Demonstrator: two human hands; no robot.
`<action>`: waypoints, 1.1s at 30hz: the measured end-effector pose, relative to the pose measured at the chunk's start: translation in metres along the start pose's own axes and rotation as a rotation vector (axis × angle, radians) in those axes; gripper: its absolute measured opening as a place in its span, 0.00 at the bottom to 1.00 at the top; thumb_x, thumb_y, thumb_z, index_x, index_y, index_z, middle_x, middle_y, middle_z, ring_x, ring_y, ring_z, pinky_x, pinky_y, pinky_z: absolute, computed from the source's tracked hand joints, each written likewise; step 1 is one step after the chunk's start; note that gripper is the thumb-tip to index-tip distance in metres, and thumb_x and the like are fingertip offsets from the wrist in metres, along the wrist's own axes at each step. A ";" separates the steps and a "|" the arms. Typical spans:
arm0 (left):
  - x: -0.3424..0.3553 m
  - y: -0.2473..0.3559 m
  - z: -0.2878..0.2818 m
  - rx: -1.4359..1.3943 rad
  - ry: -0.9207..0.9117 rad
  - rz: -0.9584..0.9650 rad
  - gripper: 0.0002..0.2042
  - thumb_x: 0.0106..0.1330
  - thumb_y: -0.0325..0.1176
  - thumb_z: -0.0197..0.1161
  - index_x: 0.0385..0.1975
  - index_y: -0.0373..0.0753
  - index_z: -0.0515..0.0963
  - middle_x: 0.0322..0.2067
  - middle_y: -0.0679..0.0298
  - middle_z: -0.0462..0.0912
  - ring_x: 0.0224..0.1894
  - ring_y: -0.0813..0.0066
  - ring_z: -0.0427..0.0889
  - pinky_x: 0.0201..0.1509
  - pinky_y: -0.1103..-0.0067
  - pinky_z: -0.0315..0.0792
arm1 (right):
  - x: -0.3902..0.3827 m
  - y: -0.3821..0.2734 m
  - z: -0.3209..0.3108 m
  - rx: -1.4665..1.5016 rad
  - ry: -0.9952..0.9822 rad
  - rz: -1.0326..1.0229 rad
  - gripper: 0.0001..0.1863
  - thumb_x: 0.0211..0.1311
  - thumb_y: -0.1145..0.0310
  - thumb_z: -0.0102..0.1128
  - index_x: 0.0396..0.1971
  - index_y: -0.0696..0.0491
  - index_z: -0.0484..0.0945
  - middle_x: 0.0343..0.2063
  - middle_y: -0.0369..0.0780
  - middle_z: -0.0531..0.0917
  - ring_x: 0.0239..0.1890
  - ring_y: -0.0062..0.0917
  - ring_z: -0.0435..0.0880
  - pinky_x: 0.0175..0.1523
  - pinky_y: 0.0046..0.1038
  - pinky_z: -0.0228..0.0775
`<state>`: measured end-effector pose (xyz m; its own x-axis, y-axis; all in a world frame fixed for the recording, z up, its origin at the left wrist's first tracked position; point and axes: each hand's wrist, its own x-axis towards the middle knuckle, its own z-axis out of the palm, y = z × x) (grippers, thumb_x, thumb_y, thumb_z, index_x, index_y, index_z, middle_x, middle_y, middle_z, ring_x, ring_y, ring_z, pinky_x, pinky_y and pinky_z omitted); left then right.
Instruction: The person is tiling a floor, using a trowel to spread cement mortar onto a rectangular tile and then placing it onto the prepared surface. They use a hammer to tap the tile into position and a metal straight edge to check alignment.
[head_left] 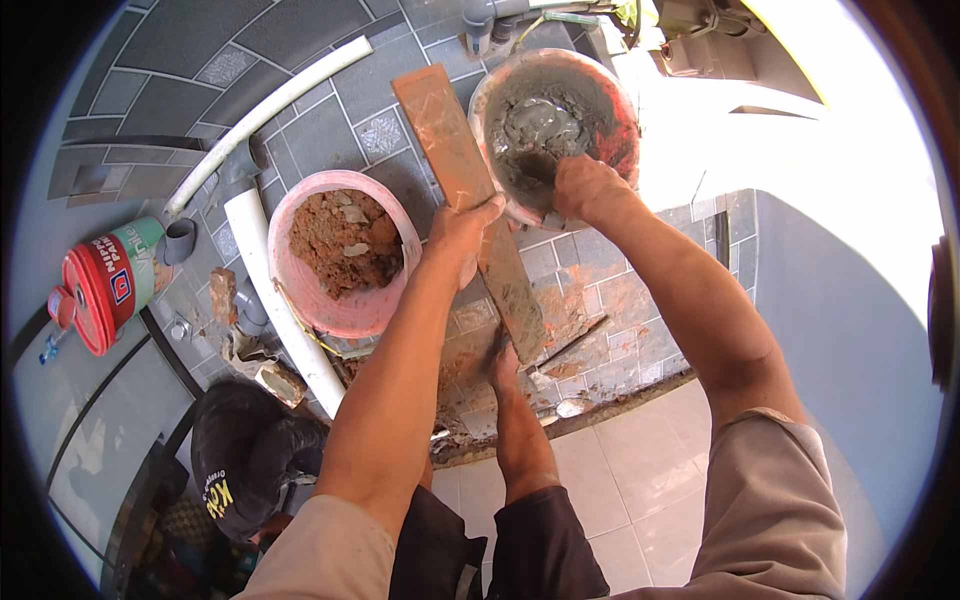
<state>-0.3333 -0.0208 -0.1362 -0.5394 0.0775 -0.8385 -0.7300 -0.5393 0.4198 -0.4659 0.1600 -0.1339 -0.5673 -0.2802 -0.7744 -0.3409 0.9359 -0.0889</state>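
A long reddish-brown board slants across the middle, its near end smeared with grey. My left hand is wrapped round its edge, thumb on top. Beyond it on the right stands a round bucket of wet grey mortar. My right hand is closed inside the bucket's near rim. From the fist a dark trowel blade reaches into the mortar; the trowel's handle is hidden by my fingers. The far half of the board leans close beside the bucket.
A pink bucket of brown soil stands left of the board, beside white pipes. Farther left are a red-lidded paint pail and a crouching person in black. A pale wall bounds the right. Rubble edges the grey tiles.
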 end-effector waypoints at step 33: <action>-0.051 0.032 0.025 -0.018 -0.022 -0.093 0.30 0.83 0.59 0.47 0.69 0.39 0.69 0.52 0.53 0.83 0.50 0.55 0.87 0.53 0.56 0.85 | -0.117 0.036 0.024 1.350 0.262 0.022 0.16 0.74 0.62 0.65 0.51 0.60 0.85 0.30 0.42 0.86 0.25 0.24 0.82 0.33 0.28 0.74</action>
<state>-0.3396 -0.0209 -0.0717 -0.4787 0.1463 -0.8657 -0.7701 -0.5435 0.3340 -0.3939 0.2321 -0.0610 -0.7382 -0.1533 -0.6569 0.5706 0.3774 -0.7293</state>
